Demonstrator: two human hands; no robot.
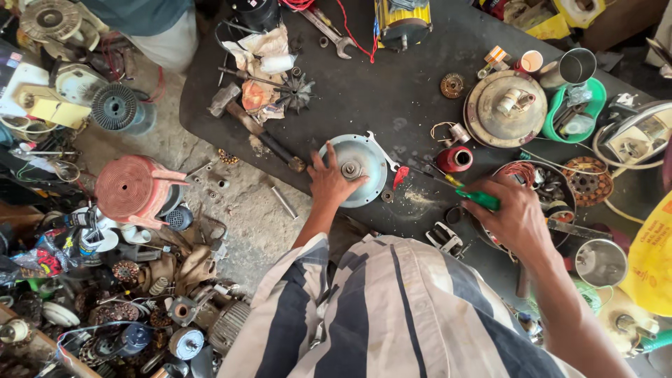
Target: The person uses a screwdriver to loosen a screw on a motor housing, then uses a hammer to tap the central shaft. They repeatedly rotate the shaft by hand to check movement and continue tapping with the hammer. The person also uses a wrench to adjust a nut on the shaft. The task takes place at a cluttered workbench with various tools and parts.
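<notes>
- A person in a striped shirt leans over a dark worktop, seen from above, the left hand pressed down with fingers spread on the near edge of a round grey metal cover that lies flat on the worktop.
- The right hand, to the right of the cover, is closed around the green handle of a screwdriver; its thin shaft points back toward the cover, the tip near a small red piece just beside the cover's rim.
- A bright spanner lies against the cover's right edge, touching it or nearly so; which, one cannot tell.
- A short shaft stub stands at the cover's centre, just beyond the left hand's fingertips.
- A red thread spool rests to the right of the cover, between it and a bowl of small parts beside the right hand.
- Left of the cover lies a hammer, its handle running toward the cover's left edge; beyond it, a small black fan impeller sits on crumpled rags.
- Farther right of the cover sit a large round motor housing, a green bowl and a steel cup.
- Well left of the cover, off the worktop, a red plastic stool stands on the floor among motor parts and coils.
</notes>
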